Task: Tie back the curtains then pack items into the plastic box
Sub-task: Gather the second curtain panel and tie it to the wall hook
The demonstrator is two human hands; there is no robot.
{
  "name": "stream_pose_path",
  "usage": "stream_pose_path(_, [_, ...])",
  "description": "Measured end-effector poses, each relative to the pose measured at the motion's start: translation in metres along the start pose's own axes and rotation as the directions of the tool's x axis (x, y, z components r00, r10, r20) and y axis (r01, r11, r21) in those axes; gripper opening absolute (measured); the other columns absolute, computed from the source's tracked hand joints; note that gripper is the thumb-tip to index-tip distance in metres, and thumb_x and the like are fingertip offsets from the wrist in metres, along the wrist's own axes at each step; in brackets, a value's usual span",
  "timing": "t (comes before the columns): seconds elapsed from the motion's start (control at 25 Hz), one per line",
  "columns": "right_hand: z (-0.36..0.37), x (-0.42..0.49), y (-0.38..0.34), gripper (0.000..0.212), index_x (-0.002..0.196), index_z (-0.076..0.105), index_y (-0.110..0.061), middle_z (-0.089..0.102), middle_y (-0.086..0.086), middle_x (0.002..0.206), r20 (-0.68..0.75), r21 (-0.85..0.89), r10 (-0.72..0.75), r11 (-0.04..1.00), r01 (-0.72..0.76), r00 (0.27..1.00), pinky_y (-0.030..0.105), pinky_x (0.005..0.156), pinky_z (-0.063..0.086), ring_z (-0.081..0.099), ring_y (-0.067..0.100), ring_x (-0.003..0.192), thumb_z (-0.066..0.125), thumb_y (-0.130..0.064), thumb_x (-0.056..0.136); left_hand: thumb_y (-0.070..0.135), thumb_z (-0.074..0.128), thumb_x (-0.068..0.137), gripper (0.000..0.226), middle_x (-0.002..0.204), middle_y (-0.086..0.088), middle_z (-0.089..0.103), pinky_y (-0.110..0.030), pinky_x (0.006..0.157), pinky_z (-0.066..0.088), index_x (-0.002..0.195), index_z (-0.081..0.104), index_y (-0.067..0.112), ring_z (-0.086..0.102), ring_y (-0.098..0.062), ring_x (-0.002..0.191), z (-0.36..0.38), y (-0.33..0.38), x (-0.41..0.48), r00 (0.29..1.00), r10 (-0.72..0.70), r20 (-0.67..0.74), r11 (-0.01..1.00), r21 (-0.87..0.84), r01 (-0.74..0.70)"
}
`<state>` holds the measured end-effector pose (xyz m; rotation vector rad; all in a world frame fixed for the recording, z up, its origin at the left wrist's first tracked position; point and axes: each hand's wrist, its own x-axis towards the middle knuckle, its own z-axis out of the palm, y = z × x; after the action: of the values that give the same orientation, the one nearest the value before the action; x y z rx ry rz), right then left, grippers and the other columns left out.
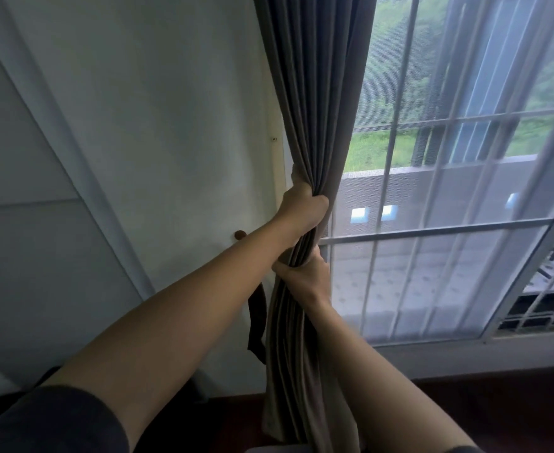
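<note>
Curtain (318, 93) gathered into 1 bundle beside window (465, 158); long axis near vertical, running top to bottom of view. Left hand (305, 204) uppermost, grip closed round folds. Right hand (301, 273) just below, grip likewise wrapped round bundle. Dark tieback strap (257, 322) hanging loose against wall (171, 125), just left of bundle, under left forearm. Brown wall knob (239, 235) above strap. Strap judged lower than both grips, on left arm's side. Plastic box not in view. No brand, label or writing noted
</note>
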<state>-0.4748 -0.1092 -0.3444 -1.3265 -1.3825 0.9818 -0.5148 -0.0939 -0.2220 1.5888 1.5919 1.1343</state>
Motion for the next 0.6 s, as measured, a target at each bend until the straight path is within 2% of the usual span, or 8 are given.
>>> stream_pose_path(0.08, [0.007,-0.003,-0.004,0.051,0.113,0.053,-0.028,0.064,-0.009,0.081,-0.07,-0.018,0.055,0.998,-0.057,0.996,0.039,0.081,0.053,0.064,0.022,0.089,0.067,-0.039,0.065,0.004,0.043,0.081,0.072,0.124,-0.011,0.053,-0.036,0.091,0.049,0.146,0.017,0.021,0.053,-0.029,0.11,-0.001,-0.001,0.002,1.0,-0.018,0.02,0.999,-0.044,0.019])
stream_pose_path(0.24, [0.015,-0.002,-0.005,0.038,0.12,0.054,-0.021,0.069,0.011,0.094,-0.194,-0.147,0.068,0.984,-0.098,0.979,0.038,0.08,0.049,0.062,0.034,0.095,0.055,-0.036,0.085,0.001,0.043,0.073,0.073,0.113,-0.006,0.054,-0.038,0.09,0.05,0.141,0.028,0.023,0.053,-0.029,0.108,-0.006,-0.008,0.0,0.997,-0.014,0.079,0.99,-0.136,0.024])
stream_pose_path(0.32, [0.017,0.0,-0.003,0.03,0.114,0.057,-0.018,0.069,0.013,0.092,-0.198,-0.18,0.018,0.982,-0.054,0.98,0.038,0.077,0.048,0.062,0.037,0.093,0.051,-0.029,0.087,0.003,0.046,0.073,0.069,0.108,-0.005,0.053,-0.036,0.086,0.05,0.138,0.031,0.02,0.053,-0.03,0.109,-0.012,-0.008,0.0,0.994,-0.019,0.106,0.993,-0.111,0.031])
stream_pose_path(0.44, [0.013,0.002,0.002,0.023,0.107,0.058,-0.015,0.069,0.014,0.088,-0.157,-0.22,-0.038,0.975,0.002,0.987,0.035,0.071,0.047,0.062,0.037,0.088,0.049,-0.022,0.087,0.02,0.06,0.082,0.062,0.121,-0.002,0.055,-0.035,0.096,0.048,0.138,0.033,0.021,0.054,-0.023,0.114,-0.027,-0.012,-0.001,0.988,0.035,0.153,0.998,-0.058,-0.027])
stream_pose_path(0.52, [0.007,0.004,0.005,0.019,0.102,0.059,-0.013,0.068,0.012,0.085,-0.152,-0.217,-0.051,0.976,0.017,0.987,0.033,0.067,0.046,0.062,0.036,0.086,0.049,-0.02,0.087,0.042,0.055,0.089,0.058,0.134,0.002,0.051,-0.034,0.103,0.042,0.14,0.033,0.024,0.05,-0.016,0.122,-0.036,-0.023,-0.008,0.963,0.115,0.244,0.98,-0.184,-0.07])
stream_pose_path(0.6, [0.002,0.004,0.007,0.014,0.095,0.058,-0.012,0.067,0.011,0.081,-0.147,-0.216,-0.061,0.976,0.028,0.987,0.032,0.064,0.042,0.061,0.034,0.083,0.05,-0.021,0.087,0.053,0.03,0.095,0.055,0.135,-0.003,0.05,-0.039,0.106,0.038,0.139,0.037,0.02,0.048,-0.019,0.124,-0.044,-0.039,-0.014,0.95,0.139,0.279,0.906,-0.424,-0.008])
